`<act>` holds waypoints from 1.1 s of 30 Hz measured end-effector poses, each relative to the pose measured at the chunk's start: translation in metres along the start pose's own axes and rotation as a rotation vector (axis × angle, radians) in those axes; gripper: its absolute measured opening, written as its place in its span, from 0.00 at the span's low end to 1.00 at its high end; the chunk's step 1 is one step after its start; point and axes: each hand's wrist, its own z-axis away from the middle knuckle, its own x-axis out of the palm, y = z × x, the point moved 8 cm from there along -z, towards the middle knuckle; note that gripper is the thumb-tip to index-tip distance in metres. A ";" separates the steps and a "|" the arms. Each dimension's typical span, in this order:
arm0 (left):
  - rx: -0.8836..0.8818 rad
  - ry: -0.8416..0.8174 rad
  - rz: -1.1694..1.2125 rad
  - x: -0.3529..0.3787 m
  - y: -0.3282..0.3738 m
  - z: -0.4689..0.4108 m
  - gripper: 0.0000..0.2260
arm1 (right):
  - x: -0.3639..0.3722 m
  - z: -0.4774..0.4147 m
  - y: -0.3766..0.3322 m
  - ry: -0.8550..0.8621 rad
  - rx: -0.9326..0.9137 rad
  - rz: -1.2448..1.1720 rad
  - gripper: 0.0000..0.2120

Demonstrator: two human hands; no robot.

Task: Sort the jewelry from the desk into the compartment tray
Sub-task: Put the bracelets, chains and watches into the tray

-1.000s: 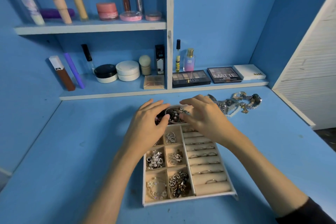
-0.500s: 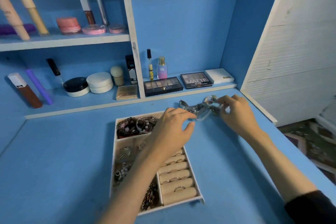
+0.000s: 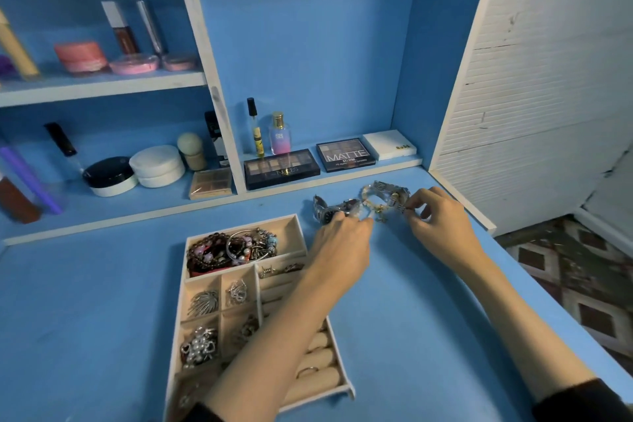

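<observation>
1. The right hand (image 3: 442, 228) pinches the end of a two-tone watch (image 3: 388, 192) between thumb and forefinger.
2. The left hand (image 3: 342, 245) has its fingertips on a silver watch (image 3: 329, 209); I cannot tell whether they have closed on it.
3. Both watches lie side by side on the blue desk (image 3: 411, 301), just beyond the far right corner of the compartment tray (image 3: 298, 228).
4. A heap of bracelets (image 3: 233, 247) fills the tray's back compartment.
</observation>
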 end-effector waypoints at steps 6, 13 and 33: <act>0.001 0.044 0.034 -0.001 0.000 -0.003 0.11 | -0.008 0.013 -0.002 -0.116 -0.016 0.174 0.01; -0.082 -0.042 0.229 0.004 -0.008 0.007 0.14 | -0.006 0.020 -0.014 -0.237 -0.057 0.484 0.05; -0.293 0.172 0.883 -0.067 -0.059 0.036 0.11 | 0.027 -0.029 -0.038 -0.038 -0.079 0.257 0.10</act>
